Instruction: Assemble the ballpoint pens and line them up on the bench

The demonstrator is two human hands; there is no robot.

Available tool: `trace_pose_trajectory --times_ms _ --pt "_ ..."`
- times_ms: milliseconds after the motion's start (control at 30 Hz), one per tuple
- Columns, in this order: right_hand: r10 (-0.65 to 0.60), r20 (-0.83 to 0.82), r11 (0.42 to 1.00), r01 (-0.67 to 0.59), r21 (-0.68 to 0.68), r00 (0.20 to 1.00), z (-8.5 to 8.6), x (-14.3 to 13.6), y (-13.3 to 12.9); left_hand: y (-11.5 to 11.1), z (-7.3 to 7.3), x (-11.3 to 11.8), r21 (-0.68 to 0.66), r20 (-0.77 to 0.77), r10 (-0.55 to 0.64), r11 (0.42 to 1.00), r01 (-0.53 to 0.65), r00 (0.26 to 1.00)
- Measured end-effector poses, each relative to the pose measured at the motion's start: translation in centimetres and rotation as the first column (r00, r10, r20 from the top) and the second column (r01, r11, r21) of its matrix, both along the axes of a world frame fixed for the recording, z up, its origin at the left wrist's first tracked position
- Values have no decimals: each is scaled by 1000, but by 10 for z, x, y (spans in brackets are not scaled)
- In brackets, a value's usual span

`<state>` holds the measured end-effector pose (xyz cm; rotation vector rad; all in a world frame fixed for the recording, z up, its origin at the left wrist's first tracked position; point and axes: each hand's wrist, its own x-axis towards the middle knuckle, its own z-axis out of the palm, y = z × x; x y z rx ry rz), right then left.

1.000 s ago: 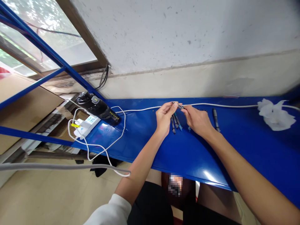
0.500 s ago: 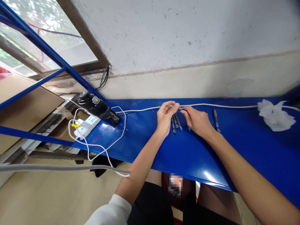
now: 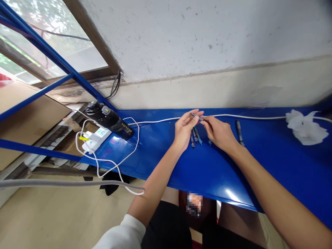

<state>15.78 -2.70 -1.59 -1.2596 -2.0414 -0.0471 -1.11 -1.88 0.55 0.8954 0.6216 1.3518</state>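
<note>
A dark grey pen (image 3: 197,117) lies slantwise between my two hands, above the back part of a blue shelf top (image 3: 202,166). The thumb and fingers of my left hand (image 3: 184,129) pinch its left part, and the dark end shows past the thumb. At its other end, the fingertips of my right hand (image 3: 219,133) are closed on it. Several pens (image 3: 196,135) lie on the shelf just below, partly covered by my hands. To the right of my right hand lies another dark pen (image 3: 239,132).
A black bottle (image 3: 110,119) leans over a white power strip (image 3: 97,138) at the left. A white cable (image 3: 160,121) runs along the back edge below the wall and loops near the strip. Crumpled white tissue (image 3: 306,128) sits at the right. Blue frame bars (image 3: 52,55) cross the left.
My left fingers have opened out a little, showing more of the pen, which now tilts more. Both hands stay nearly in place.
</note>
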Motion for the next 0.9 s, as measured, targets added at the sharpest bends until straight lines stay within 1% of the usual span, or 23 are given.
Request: trace_pose_trajectory --times_ms 100,300,500,600,800,900 --pt "4 -36 1000 -5 -23 999 -1 1 2 -1 0 0 29 -21 4 1000 -3 1000" --pt "-82 -17 994 80 -77 997 -4 0 3 0 -4 3 -13 -62 80 997 -81 995" --pt "-38 75 997 42 -59 996 4 0 0 -2 -2 5 0 -57 82 997 -82 995" --pt "-42 59 998 45 -54 997 3 0 1 -2 -2 6 -25 -52 104 994 -106 993" --pt "-106 24 991 108 -78 994 0 0 2 -1 -4 7 -36 -39 99 994 -100 994" --pt "-81 60 995 85 -58 995 2 0 0 -1 -4 8 -28 -36 112 993 -113 993"
